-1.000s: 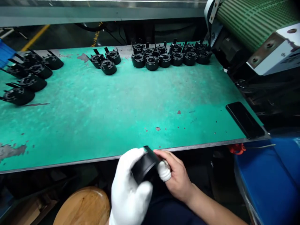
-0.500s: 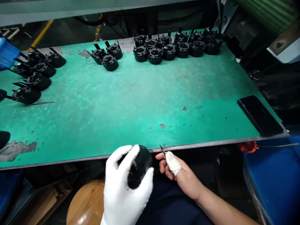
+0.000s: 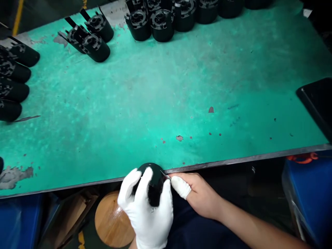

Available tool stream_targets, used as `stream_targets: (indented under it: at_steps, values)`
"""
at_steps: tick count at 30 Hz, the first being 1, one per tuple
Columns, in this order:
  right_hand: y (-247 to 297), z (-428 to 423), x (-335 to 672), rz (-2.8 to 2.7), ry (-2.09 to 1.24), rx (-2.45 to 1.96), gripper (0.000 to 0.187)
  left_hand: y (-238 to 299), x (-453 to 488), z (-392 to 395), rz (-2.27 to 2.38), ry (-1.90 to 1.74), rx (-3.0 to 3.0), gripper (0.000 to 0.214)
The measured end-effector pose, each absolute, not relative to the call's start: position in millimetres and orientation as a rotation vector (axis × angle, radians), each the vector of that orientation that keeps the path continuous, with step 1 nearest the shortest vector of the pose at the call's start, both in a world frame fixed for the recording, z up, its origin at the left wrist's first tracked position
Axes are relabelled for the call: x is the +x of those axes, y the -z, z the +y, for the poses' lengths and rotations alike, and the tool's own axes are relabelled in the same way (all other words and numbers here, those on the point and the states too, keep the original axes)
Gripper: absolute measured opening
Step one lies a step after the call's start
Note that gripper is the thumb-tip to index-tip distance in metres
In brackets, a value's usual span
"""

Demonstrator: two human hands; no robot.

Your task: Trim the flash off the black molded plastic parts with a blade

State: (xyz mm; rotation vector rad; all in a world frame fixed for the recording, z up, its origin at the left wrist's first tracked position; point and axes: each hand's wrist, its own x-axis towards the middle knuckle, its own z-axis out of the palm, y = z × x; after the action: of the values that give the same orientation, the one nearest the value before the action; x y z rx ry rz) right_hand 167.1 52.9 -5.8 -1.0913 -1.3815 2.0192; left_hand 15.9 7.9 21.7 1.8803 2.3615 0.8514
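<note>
My left hand [image 3: 151, 211], in a white glove, is closed around a round black plastic part [image 3: 155, 174] at the table's front edge. Its smooth, rounded side faces up. My right hand [image 3: 201, 195] is bare except for a white wrap on the thumb. Between that thumb and the fingers is a small thin pointed blade [image 3: 165, 175], its tip against the right side of the part. Most of the blade's handle end is hidden by the hand.
Black cylindrical parts [image 3: 162, 26] with upright prongs stand along the back of the green table [image 3: 124, 103], more [image 3: 15, 71] at the left. A black phone [image 3: 319, 103] lies at the right edge. Below are a round wooden stool [image 3: 114, 219] and a blue bin [image 3: 303, 193].
My right hand has moved left, bringing the blade from beside the black part onto it. The part has been turned in my left hand. The view has come closer to the table.
</note>
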Motion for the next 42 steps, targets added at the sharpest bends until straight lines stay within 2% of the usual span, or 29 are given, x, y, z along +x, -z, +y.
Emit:
stream_targets:
  at_steps: [16, 27, 32, 42]
  values:
    - [7.5, 51.1, 159.6, -1.344, -1.975, -1.2, 0.032, -17.2, 5.0, 14.7, 2.173, -0.966, 2.18, 0.046]
    - [17.1, 54.8, 166.1, -1.359, -1.93, -1.096, 0.037, -18.5, 5.7, 16.5, 2.166, -0.958, 2.192, 0.044]
    - [16.6, 55.5, 165.3, -1.359, -2.015, -1.073, 0.038, -18.1, 8.2, 18.3, 2.174, -1.012, 2.15, 0.044]
    - [6.6, 52.2, 156.2, -1.367, -1.982, -1.209, 0.034, -6.5, 2.5, 15.1, 2.106, -1.11, 2.268, 0.049]
